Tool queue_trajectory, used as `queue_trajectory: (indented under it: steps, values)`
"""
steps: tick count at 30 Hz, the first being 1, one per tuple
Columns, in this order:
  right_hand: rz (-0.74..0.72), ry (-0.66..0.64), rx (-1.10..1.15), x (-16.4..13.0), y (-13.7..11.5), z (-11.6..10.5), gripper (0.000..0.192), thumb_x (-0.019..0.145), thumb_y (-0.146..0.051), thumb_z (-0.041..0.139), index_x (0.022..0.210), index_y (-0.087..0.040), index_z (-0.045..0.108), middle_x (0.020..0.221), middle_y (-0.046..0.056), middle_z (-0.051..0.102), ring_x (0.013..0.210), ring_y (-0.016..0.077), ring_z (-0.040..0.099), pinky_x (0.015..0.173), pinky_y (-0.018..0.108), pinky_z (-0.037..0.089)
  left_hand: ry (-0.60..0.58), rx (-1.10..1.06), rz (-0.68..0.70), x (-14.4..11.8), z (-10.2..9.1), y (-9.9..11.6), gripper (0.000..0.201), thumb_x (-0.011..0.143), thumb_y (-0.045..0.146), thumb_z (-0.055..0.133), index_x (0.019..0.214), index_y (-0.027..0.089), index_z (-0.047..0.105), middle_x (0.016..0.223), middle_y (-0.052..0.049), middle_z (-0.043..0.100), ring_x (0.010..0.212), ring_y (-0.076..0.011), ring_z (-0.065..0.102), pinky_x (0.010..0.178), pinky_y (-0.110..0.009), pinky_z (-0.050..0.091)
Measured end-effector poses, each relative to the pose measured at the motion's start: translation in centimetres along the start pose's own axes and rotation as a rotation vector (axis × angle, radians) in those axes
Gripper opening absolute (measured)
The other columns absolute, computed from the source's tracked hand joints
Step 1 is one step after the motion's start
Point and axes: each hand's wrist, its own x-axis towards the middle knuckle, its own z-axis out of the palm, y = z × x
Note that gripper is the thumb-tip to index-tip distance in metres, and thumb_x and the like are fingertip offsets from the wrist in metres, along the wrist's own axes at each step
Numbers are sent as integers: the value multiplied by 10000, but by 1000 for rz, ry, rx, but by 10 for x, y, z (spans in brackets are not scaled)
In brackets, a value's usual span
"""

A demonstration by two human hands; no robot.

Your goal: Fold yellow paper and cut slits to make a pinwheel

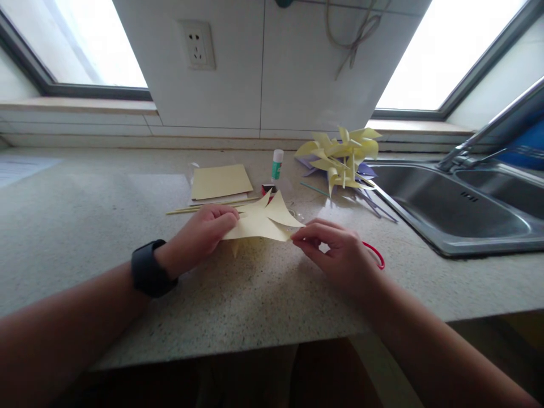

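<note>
Both hands pinch a pale yellow cut paper square (261, 222) just above the speckled stone worktop (85, 226): left hand (204, 235) closed on one edge, right hand (335, 252) on a pointed flap. Curl flaps gently; avoid creasing.

Matt pale-yellow cut paper (261, 222) lies on the speckled stone-look desk (85, 226), right of it a brushed-metal sink (450, 209) with dull sheen.

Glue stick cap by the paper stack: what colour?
Green, on a white glue stick standing upright behind the cut paper; the head view shows it.
</note>
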Motion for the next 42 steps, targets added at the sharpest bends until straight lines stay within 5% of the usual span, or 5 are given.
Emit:
queue_trajectory:
  steps: [8,11,16,27,42]
  values:
    - [-254,78,-348,-6,-15,0,85,923,-209,646,919,-240,726,1125,108,593,1069,269,552,839,429,496,456,273,237,-36,-13,33,345,982,309,432,648,226,409,614,36,349,580,-148,341,538,-301,268]
    - [-347,-32,-373,-5,-23,5,77,941,-192,621,926,-230,687,1029,77,685,966,241,598,839,424,473,300,230,164,-65,-4,33,334,988,413,473,717,222,510,617,30,451,572,-136,406,508,-266,310]
    - [-333,-138,-245,0,-34,19,66,948,-194,612,906,-196,664,836,37,721,767,182,628,755,370,463,-175,-169,-382,-87,28,12,383,934,537,512,979,175,628,814,-66,705,542,-155,577,414,-236,427]
    - [-103,-261,46,5,-51,33,42,865,-178,689,886,-209,708,788,3,719,690,135,645,638,262,476,-132,-719,-475,-80,26,7,339,925,454,636,1004,126,675,1005,-110,728,763,-152,686,663,-251,584]
    - [197,-341,141,23,-69,34,152,745,-114,713,823,-228,776,778,-11,764,735,159,684,678,284,509,24,-404,-207,-78,25,-7,878,870,271,699,1492,321,82,842,11,667,682,-218,706,495,-309,605]
